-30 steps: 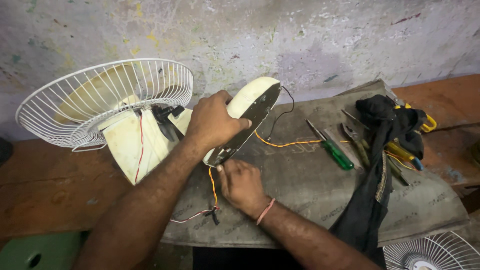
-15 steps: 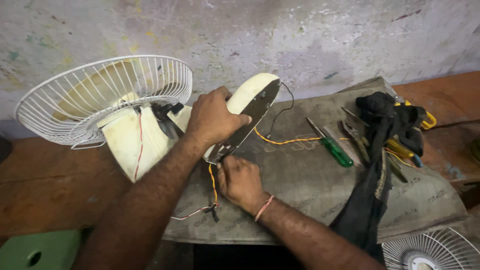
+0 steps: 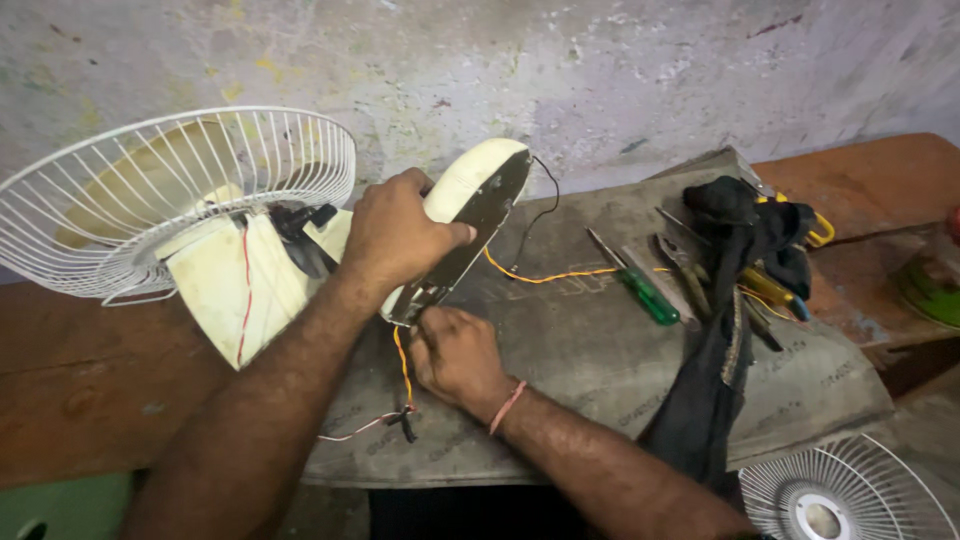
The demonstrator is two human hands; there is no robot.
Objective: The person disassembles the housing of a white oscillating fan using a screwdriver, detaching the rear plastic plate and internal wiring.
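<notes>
Fan base (image 3: 478,200) tilted under gripping left hand (image 3: 395,235), right hand (image 3: 455,355) pinching orange wire (image 3: 403,360) just below.

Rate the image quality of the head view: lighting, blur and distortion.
Head view: dim, soft lighting without glare; left hand on the cream fan base and right hand look fairly sharp; wide-angle bending curves the wire fan guard and bench edges; the black cloth loses detail in shadow.

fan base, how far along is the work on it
Done: the fan lies on its side, cream base tipped up so its dark underside shows, with orange wires hanging out. In hand: the left hand steadies the base while the right hand works at its lower edge. Left: wires loose, green screwdriver unused, another grille lies apart.
</notes>
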